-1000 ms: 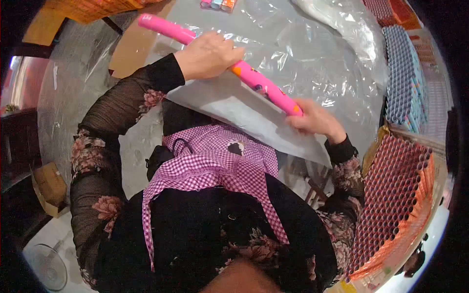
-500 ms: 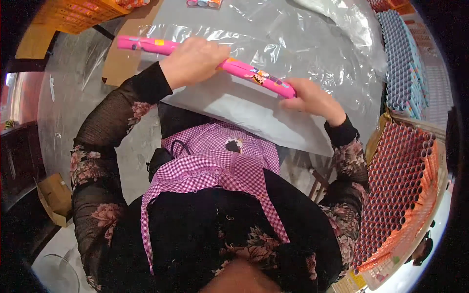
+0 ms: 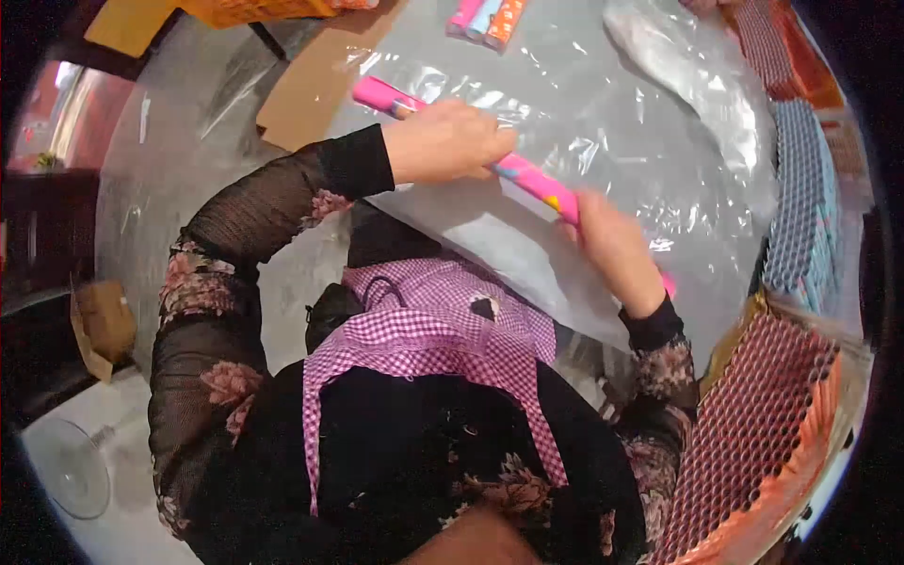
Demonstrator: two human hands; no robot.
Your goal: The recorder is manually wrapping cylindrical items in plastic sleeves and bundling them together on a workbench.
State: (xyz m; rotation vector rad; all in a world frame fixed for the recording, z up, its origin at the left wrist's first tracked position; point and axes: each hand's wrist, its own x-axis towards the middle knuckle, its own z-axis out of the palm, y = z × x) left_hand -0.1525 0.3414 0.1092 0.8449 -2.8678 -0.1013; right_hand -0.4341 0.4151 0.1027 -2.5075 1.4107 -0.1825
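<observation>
A long pink tube with a coloured cartoon print slants across the view, from upper left down to the right. My left hand is wrapped around it left of its middle, and its left end sticks out past my wrist. Closer to the other end, my right hand is closed around the tube, slightly blurred; a pink tip shows beside that wrist. Beneath both hands lies a clear plastic sheet, over a grey-white work surface.
Pink, blue and orange tubes lie together at the far edge. On the right are stacked bundles of blue tubes and red-orange tubes. A crumpled plastic bag is at far right, brown cardboard at far left.
My right hand has moved down along the tube from its end, which now sticks out beyond the hand. The tube is steeper and turned. The whole view has shifted, with things appearing further right.
</observation>
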